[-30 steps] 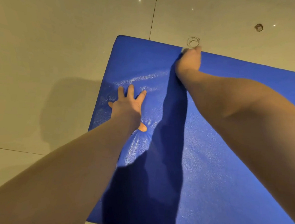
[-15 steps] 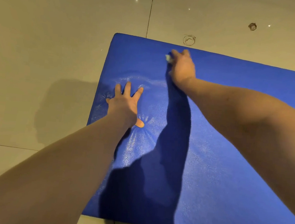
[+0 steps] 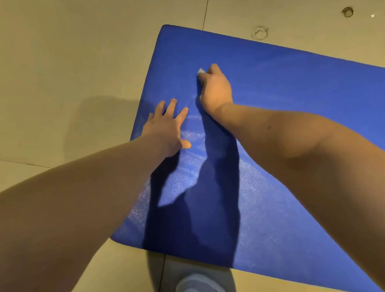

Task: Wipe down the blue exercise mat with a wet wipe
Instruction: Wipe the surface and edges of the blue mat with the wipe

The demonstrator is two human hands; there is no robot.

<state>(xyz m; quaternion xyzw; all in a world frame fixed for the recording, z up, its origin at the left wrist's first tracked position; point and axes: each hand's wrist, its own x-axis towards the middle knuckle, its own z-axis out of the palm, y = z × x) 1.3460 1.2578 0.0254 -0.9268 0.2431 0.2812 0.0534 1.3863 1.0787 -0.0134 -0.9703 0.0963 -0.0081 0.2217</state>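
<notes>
Wipe-down at left end of blue padded exercise mat (image 3: 308, 90)
right hand (image 3: 216, 89) curled round small white wet wipe (image 3: 201, 71), left hand (image 3: 167, 127) splayed flat; long axis runs rightward

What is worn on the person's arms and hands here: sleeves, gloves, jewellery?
Nothing visible. The left forearm and right forearm are bare, no sleeve in frame. The left hand and right hand are ungloved, with no watch or bracelet at either wrist and no ring on visible fingers.
</notes>
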